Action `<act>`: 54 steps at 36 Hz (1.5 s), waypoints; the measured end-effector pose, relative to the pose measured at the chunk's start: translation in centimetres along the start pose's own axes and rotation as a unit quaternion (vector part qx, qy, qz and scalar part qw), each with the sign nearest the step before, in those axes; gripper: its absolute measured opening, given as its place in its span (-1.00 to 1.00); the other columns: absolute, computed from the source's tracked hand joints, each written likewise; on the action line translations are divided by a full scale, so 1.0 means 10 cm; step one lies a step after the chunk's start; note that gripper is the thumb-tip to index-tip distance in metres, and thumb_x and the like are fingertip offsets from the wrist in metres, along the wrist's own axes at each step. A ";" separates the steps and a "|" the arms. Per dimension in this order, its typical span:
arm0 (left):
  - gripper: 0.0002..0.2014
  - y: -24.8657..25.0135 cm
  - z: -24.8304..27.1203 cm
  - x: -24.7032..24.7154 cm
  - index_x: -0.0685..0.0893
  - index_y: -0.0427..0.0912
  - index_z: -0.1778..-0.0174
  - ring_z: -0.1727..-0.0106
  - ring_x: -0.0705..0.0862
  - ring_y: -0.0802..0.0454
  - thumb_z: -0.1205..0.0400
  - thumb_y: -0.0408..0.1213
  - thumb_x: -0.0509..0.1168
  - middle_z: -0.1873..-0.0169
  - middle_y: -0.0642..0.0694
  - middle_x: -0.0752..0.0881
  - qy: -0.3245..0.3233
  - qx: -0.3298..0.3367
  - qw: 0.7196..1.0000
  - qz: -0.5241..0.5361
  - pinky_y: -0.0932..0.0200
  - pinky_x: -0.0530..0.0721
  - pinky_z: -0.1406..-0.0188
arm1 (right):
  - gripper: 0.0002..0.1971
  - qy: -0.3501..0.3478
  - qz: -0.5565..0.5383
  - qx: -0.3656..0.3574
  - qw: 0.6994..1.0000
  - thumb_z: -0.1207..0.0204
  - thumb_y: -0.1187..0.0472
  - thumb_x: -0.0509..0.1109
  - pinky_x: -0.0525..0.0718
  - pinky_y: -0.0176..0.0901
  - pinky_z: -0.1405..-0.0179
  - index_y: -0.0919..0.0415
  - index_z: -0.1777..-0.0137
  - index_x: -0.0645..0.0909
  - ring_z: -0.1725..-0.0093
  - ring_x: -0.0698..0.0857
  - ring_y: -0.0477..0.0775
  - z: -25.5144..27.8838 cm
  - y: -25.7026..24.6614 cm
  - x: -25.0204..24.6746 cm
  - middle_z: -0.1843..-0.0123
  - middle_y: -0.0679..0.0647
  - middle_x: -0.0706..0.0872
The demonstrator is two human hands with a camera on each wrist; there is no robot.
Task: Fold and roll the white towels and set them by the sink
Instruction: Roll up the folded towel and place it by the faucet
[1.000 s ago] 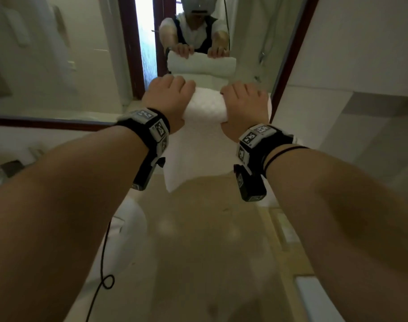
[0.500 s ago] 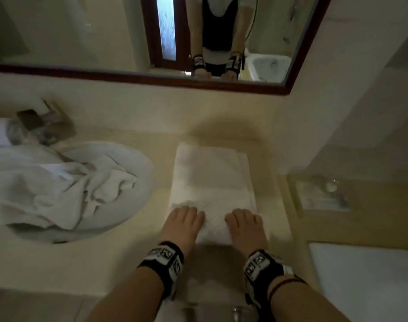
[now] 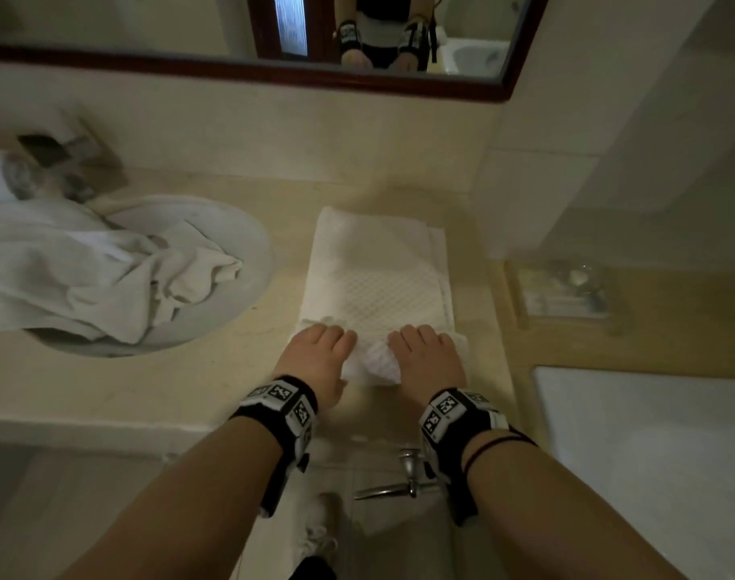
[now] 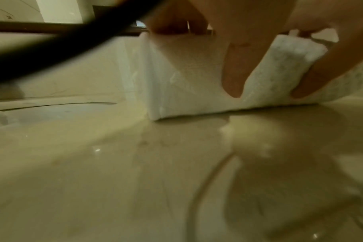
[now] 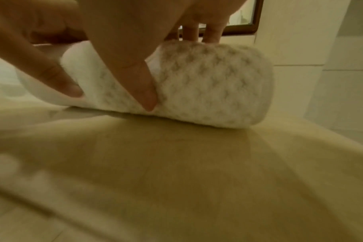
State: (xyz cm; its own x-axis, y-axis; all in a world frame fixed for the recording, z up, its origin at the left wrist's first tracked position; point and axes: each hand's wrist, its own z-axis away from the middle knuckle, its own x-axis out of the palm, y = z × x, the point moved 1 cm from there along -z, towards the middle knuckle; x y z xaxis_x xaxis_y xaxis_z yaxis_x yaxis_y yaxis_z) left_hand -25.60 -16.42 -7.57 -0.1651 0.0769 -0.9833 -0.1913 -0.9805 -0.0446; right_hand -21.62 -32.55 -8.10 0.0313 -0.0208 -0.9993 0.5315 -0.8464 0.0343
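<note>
A folded white towel lies lengthwise on the beige counter, to the right of the sink. Its near end is turned up into a short roll. My left hand and right hand grip that roll side by side, fingers curled over the top. In the left wrist view my thumb presses the roll's near face. The right wrist view has my thumb pressed into the waffle-textured roll. More crumpled white towels fill the sink.
A faucet stands behind the sink at the left. A dark-framed mirror runs along the wall above. A clear tray sits on the ledge to the right, beside the side wall. A metal door handle shows below the counter edge.
A second ago both hands held the towel up before the mirror. It then came down flat on the counter, and now its near end is curled up into a roll under my fingers.
</note>
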 end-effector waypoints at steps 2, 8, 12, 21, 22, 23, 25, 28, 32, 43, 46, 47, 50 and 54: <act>-0.27 -0.08 -0.12 -0.07 0.16 -0.10 -0.61 -0.53 0.28 -0.08 -0.57 0.03 0.28 -0.53 -0.07 0.30 -0.011 -0.005 0.999 0.032 0.13 0.20 -0.52 | -0.49 -0.060 -0.002 0.014 0.998 -0.28 0.09 0.52 0.54 -0.07 -0.09 0.13 -0.26 0.57 -0.14 0.60 0.15 -0.10 0.03 -0.13 -0.18 0.09 0.62; -0.15 -0.26 -0.46 -0.15 0.18 -0.01 -0.60 -0.51 0.32 -0.07 -0.45 0.24 0.32 -0.54 -0.03 0.27 -0.024 0.009 0.998 0.055 0.10 0.20 -0.51 | -0.54 -0.204 -0.018 0.042 0.978 -0.54 0.10 0.35 0.51 -0.05 -0.23 0.06 -0.44 0.43 -0.33 0.51 0.18 -0.46 0.19 -0.18 -0.37 0.10 0.50; -0.10 -0.34 -0.60 -0.17 0.18 0.07 -0.54 -0.45 0.31 -0.05 -0.34 0.29 0.39 -0.45 0.00 0.27 -0.033 0.019 0.998 0.046 0.10 0.22 -0.45 | -0.50 -0.290 -0.016 0.061 0.955 -0.42 0.00 0.47 0.61 -0.08 -0.17 0.03 -0.37 0.54 -0.22 0.64 0.16 -0.75 0.24 -0.28 -0.28 0.07 0.63; -0.39 -0.55 -1.16 -0.35 0.50 -0.03 -0.25 -0.19 0.57 -0.09 -0.41 0.25 0.40 -0.21 -0.06 0.59 -0.179 0.019 0.975 0.129 0.04 0.55 -0.18 | -0.36 -0.282 -0.052 0.079 0.955 -0.47 0.16 0.45 0.52 0.18 -0.33 0.12 -0.52 0.28 -0.39 0.45 0.30 -1.17 0.30 -0.47 -0.44 0.17 0.38; -0.39 -0.58 -1.21 -0.36 0.51 -0.01 -0.29 -0.21 0.58 -0.09 -0.42 0.26 0.38 -0.23 -0.05 0.60 -0.193 0.013 0.972 0.132 0.04 0.55 -0.21 | -0.45 -0.246 -0.045 0.074 0.965 -0.52 0.18 0.38 0.50 0.15 -0.29 0.11 -0.49 0.29 -0.37 0.42 0.29 -1.18 0.29 -0.47 -0.41 0.17 0.35; -0.37 -0.60 -1.26 -0.37 0.50 0.01 -0.34 -0.25 0.57 -0.09 -0.44 0.27 0.36 -0.27 -0.05 0.60 -0.209 0.006 0.969 0.133 0.02 0.54 -0.26 | -0.51 -0.214 -0.038 0.067 0.974 -0.54 0.19 0.34 0.48 0.09 -0.25 0.10 -0.44 0.30 -0.35 0.40 0.26 -1.17 0.27 -0.50 -0.38 0.16 0.34; -0.34 -0.64 -1.34 -0.41 0.47 0.03 -0.42 -0.32 0.54 -0.10 -0.46 0.28 0.33 -0.34 -0.06 0.57 -0.236 -0.003 0.963 0.129 0.01 0.51 -0.34 | -0.50 -0.202 -0.027 0.030 0.979 -0.48 0.21 0.36 0.44 0.02 -0.20 0.11 -0.40 0.31 -0.32 0.39 0.22 -1.12 0.22 -0.49 -0.34 0.14 0.35; -0.31 -0.66 -1.41 -0.42 0.45 0.09 -0.44 -0.34 0.53 -0.09 -0.43 0.32 0.32 -0.37 -0.04 0.55 -0.255 -0.017 0.959 0.120 0.03 0.51 -0.34 | -0.45 -0.207 -0.045 0.018 0.977 -0.44 0.13 0.37 0.39 -0.07 -0.31 0.10 -0.42 0.30 -0.33 0.38 0.19 -1.02 0.21 -0.41 -0.33 0.10 0.36; -0.34 -0.68 -1.48 -0.44 0.48 0.14 -0.42 -0.31 0.54 -0.09 -0.42 0.32 0.31 -0.32 -0.03 0.55 -0.225 -0.012 0.968 0.114 -0.01 0.51 -0.35 | -0.22 -0.220 -0.025 -0.013 0.975 -0.35 -0.10 0.47 0.22 -0.01 -0.53 0.04 -0.53 0.24 -0.40 0.37 0.16 -1.04 0.29 -0.33 -0.43 0.05 0.34; -0.35 -0.47 -1.28 -0.43 0.26 -0.04 -0.55 -0.47 0.35 -0.09 -0.61 0.23 0.09 -0.49 -0.05 0.34 -0.053 0.031 0.998 0.008 0.01 0.24 -0.46 | -0.57 -0.298 -0.089 0.001 0.950 -0.48 0.01 0.41 0.54 -0.13 0.01 -0.09 -0.35 0.46 -0.19 0.66 0.19 -1.53 0.51 -0.28 -0.23 0.05 0.67; -0.10 -0.46 -1.26 -0.37 0.03 -0.10 -0.65 -0.53 0.26 -0.11 -0.50 0.23 0.26 -0.55 -0.08 0.22 -0.087 0.033 0.995 -0.031 0.01 0.12 -0.55 | -0.53 -0.323 -0.112 -0.007 0.940 -0.52 -0.02 0.36 0.50 -0.13 -0.09 -0.06 -0.44 0.43 -0.27 0.61 0.16 -1.61 0.59 -0.22 -0.32 0.05 0.63; -0.11 -0.45 -1.29 -0.37 0.00 -0.11 -0.65 -0.53 0.26 -0.11 -0.52 0.15 0.29 -0.55 -0.10 0.22 -0.095 0.028 0.994 -0.040 0.02 0.12 -0.55 | -0.50 -0.329 -0.109 -0.009 0.938 -0.53 -0.02 0.36 0.48 -0.14 -0.13 -0.05 -0.47 0.42 -0.30 0.59 0.16 -1.64 0.61 -0.20 -0.35 0.06 0.61; -0.18 -0.41 -1.45 -0.41 0.09 -0.12 -0.62 -0.47 0.33 -0.11 -0.51 0.03 0.32 -0.51 -0.10 0.30 -0.123 0.005 0.991 -0.050 0.06 0.25 -0.50 | -0.43 -0.321 -0.096 -0.022 0.942 -0.54 -0.02 0.36 0.43 -0.07 -0.35 -0.01 -0.53 0.33 -0.43 0.50 0.14 -1.71 0.62 -0.16 -0.46 0.05 0.51; -0.35 -0.45 -1.68 -0.54 0.37 -0.04 -0.48 -0.41 0.46 -0.08 -0.46 0.03 0.32 -0.42 -0.09 0.48 -0.161 -0.050 0.986 0.012 0.10 0.42 -0.41 | -0.43 -0.211 -0.070 -0.014 0.975 -0.67 -0.06 0.08 0.10 0.13 -0.59 0.02 -0.64 0.08 -0.61 0.12 0.17 -1.61 0.71 -0.20 -0.65 0.12 0.11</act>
State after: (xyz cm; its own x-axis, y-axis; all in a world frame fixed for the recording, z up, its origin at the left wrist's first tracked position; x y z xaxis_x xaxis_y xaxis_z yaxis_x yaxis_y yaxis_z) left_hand -7.60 -15.51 -4.99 -0.4708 0.0904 -0.8776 -0.0897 -0.9945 -0.0543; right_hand -4.34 -29.93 -5.61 -0.3922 -0.1279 -0.9110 0.5283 -0.8420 -0.1092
